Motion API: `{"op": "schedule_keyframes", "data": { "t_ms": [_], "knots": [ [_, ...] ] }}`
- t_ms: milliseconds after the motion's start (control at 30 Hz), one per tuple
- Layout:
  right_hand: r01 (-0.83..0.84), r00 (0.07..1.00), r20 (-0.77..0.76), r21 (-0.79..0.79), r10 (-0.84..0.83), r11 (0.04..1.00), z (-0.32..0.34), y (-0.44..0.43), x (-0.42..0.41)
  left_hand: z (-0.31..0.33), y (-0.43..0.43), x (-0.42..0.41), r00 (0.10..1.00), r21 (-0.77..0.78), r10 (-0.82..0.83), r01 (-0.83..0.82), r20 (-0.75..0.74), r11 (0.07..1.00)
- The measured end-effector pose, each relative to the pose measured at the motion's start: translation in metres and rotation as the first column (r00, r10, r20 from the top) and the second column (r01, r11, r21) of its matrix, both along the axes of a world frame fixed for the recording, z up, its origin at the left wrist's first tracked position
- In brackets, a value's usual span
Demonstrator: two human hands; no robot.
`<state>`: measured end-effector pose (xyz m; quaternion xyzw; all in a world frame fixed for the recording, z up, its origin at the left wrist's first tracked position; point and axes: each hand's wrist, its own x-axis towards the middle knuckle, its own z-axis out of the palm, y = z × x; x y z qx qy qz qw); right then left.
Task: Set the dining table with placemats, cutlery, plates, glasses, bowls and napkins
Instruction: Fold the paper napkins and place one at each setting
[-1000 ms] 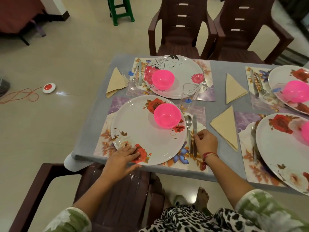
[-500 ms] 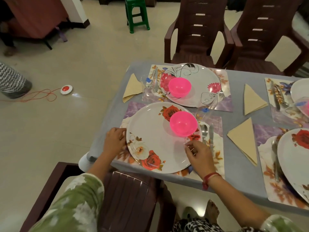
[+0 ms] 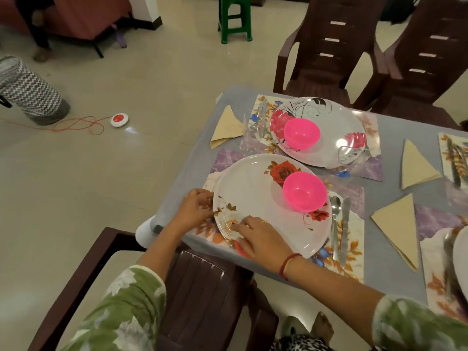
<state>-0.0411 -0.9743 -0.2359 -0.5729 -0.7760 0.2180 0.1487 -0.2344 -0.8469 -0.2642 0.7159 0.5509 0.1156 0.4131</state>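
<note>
Plate point(image 3: 253, 188), white with red roses: on a placemat point(image 3: 352, 239) at the table's near left corner, near rim close to the near edge. Pink bowl point(image 3: 304, 191) upright on the plate's far right part.

Left hand point(image 3: 195, 209) at the plate's left rim, fingers curled round the rim, holding it. Right hand point(image 3: 258, 236) laid across the plate's near left part, fingers bent, tips down on the flower print just beside the left hand. Thumb hidden; hold or mere touch not to be told. Red thread band on the right wrist.

Just right of the plate, on the same placemat: spoon point(image 3: 335, 224) and knife point(image 3: 345, 229) side by side, handles toward the near edge, spoon nearer the plate. Further right, on the bare grey cloth of the table point(image 3: 200, 163): folded tan napkin point(image 3: 400, 224), a triangle.

Toward the far left corner: second plate point(image 3: 329, 122) on its own mat, second pink bowl point(image 3: 301, 134) on its left part, clear glass point(image 3: 350, 155) at its near right rim, second napkin point(image 3: 226, 126) by the table's left edge. More settings cut off at the right edge.

Brown chair point(image 3: 197, 287) at the near edge, below the hands. Two more chairs point(image 3: 326, 46) at the far edge.

On the floor, well left of the table: green stool point(image 3: 234, 19), and a round red-and-white switch point(image 3: 119, 120) on an orange cord.
</note>
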Motion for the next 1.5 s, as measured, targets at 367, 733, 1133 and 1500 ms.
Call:
{"op": "schedule_keyframes", "data": {
  "t_ms": [367, 733, 1133, 1500],
  "knots": [
    [0.189, 0.93, 0.318, 0.022, -0.186, 0.982, 0.027, 0.164, -0.017, -0.018, -0.024, 0.001, 0.999, 0.144, 0.048, -0.05, 0.017, 0.988],
    [0.077, 0.722, 0.683, -0.236, 0.109, 0.969, 0.015, 0.218, -0.019, -0.034, -0.025, -0.005, 0.999, 0.259, 0.017, -0.009, -0.03, 0.966],
    [0.083, 0.985, 0.172, -0.471, 0.0, 0.878, 0.008, 0.241, -0.015, -0.034, -0.03, -0.002, 0.995, 0.281, 0.098, -0.09, -0.013, 0.955],
    [0.254, 0.955, -0.063, -0.331, -0.29, 0.909, -0.015, 0.242, -0.012, -0.022, -0.02, -0.008, 0.927, 0.37, 0.366, -0.312, -0.085, 0.875]
  ]
}}
